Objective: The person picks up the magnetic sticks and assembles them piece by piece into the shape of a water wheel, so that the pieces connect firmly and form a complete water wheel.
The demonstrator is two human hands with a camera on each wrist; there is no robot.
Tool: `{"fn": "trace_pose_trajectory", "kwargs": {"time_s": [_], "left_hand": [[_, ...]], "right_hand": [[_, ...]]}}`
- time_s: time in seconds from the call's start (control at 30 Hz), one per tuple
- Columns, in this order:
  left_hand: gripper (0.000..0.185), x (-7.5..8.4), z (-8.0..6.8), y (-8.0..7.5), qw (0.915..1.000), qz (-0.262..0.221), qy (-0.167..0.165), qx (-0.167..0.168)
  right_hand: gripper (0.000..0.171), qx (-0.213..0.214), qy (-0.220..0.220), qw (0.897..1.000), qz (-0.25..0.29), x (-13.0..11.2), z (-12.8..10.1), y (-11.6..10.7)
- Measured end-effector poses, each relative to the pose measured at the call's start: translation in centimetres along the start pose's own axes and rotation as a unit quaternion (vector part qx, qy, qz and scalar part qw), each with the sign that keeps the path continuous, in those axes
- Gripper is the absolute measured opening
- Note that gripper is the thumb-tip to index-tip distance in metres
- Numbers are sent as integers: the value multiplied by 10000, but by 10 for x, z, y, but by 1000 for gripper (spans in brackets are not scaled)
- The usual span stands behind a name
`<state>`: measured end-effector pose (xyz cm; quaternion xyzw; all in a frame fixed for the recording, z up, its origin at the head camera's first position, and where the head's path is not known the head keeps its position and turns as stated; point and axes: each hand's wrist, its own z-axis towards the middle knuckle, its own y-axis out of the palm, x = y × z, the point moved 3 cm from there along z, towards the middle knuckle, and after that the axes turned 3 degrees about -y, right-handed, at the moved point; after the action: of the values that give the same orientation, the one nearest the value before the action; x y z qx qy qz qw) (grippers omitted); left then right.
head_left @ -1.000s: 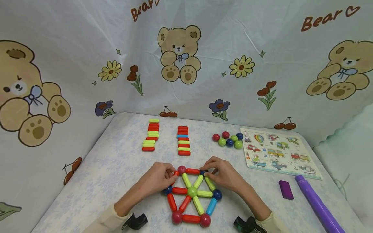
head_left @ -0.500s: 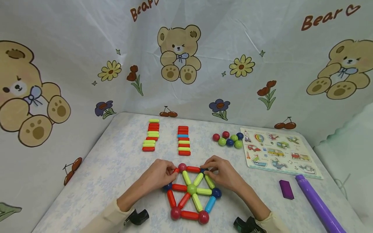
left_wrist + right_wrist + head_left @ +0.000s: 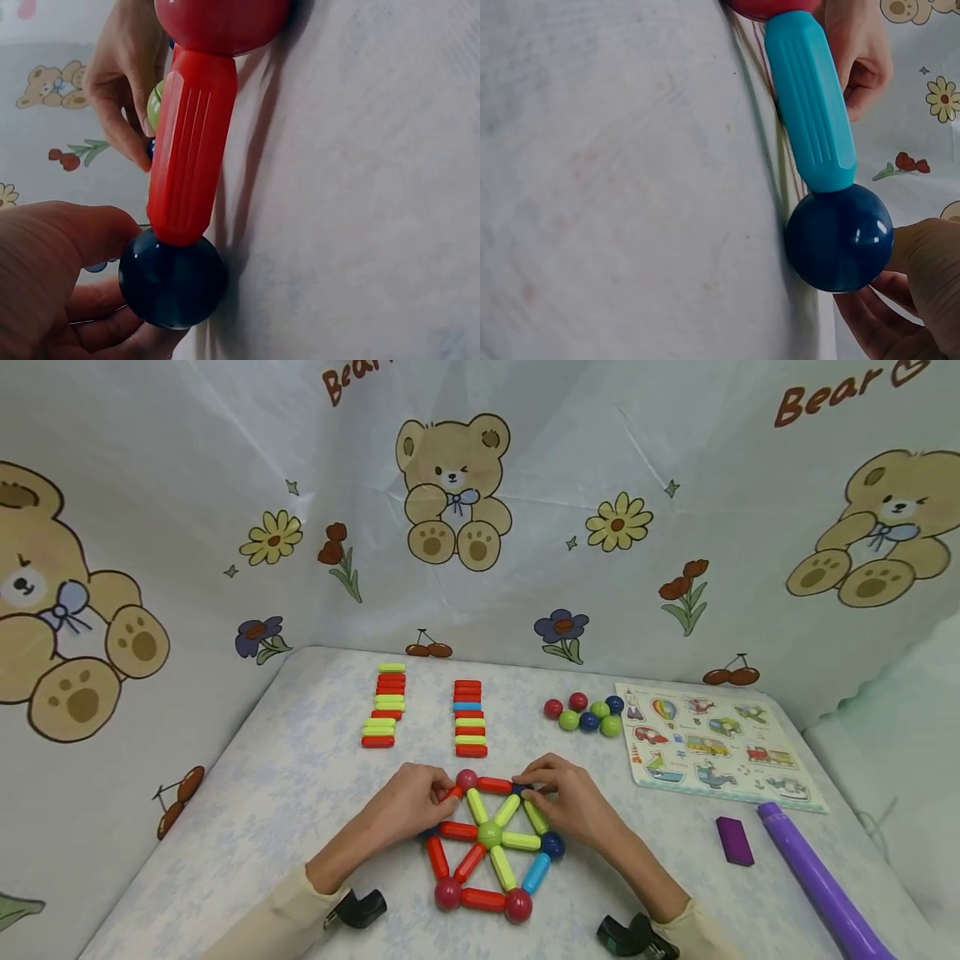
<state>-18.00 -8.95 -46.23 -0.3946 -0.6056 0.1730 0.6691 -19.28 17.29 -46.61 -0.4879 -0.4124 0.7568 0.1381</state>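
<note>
A wheel-like figure of magnetic rods and balls lies on the table, with a green ball (image 3: 490, 834) at its hub. At its upper left, my left hand (image 3: 408, 797) pinches a short red rod (image 3: 456, 792) beside a crimson ball (image 3: 467, 779). My right hand (image 3: 566, 793) pinches the dark blue ball (image 3: 519, 789) at the upper right, which its fingers partly cover. Close in the left wrist view are another red rod (image 3: 193, 146) and a dark blue ball (image 3: 172, 279). A light blue rod (image 3: 810, 101) meets a dark blue ball (image 3: 840, 238) in the right wrist view.
Behind the figure lie two columns of loose rods (image 3: 390, 702) (image 3: 469, 722). Several loose balls (image 3: 588, 722) sit beside a picture board (image 3: 720, 743). To the right are a purple block (image 3: 734, 841) and a long purple tube (image 3: 817, 877).
The figure has slid slightly away from me across the table, and both hands have moved along with it. The head view has shifted a little. Both hands keep their grips.
</note>
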Motion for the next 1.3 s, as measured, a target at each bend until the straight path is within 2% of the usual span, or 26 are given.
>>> {"fn": "trace_pose_trajectory", "kwargs": {"time_s": [0.2, 0.33, 0.47, 0.53, 0.6, 0.7, 0.77, 0.9, 1.0, 1.1, 1.17, 1.3], "left_hand": [[15, -1, 4, -1, 9997, 155, -180, -16], [16, -1, 4, -2, 9996, 258, -117, -52], [19, -5, 4, -10, 9989, 344, -298, -127], [20, -9, 6, -21, 9972, 575, -476, 34], [22, -17, 9, -35, 9928, 982, -559, 398], [23, -30, 12, -56, 9789, 1657, -534, 1071], [25, -40, 12, -64, 9707, 1949, -456, 1329], [26, -55, 11, -70, 9655, 2143, -358, 1434], [27, -60, 11, -70, 9637, 2184, -270, 1512], [27, -60, 11, -69, 9644, 2106, -258, 1577], [27, -58, 11, -67, 9680, 1986, -283, 1506], [30, -42, 7, -60, 9848, 1368, -214, 1046]], "right_hand": [[24, 105, -26, 9999, 35, 0, 0, 0], [24, 169, -54, 9998, 52, 0, 0, 0], [23, 179, -78, 9998, 67, 0, 0, 1], [23, 169, -86, 9998, 80, 0, 0, 2], [23, 163, -80, 9998, 88, 0, 0, 2], [23, 160, -52, 9998, 125, 0, 0, 2], [24, 156, -15, 9998, 145, 1, -1, 1], [25, 133, 20, 9998, 112, 1, 0, 1], [27, 159, 18, 9999, 57, 1, 0, 1], [28, 183, 26, 9998, 71, 1, 1, 1], [28, 168, 56, 9998, 88, 1, 2, 2], [27, 99, 152, 9998, 116, 1, 1, 3]]}}
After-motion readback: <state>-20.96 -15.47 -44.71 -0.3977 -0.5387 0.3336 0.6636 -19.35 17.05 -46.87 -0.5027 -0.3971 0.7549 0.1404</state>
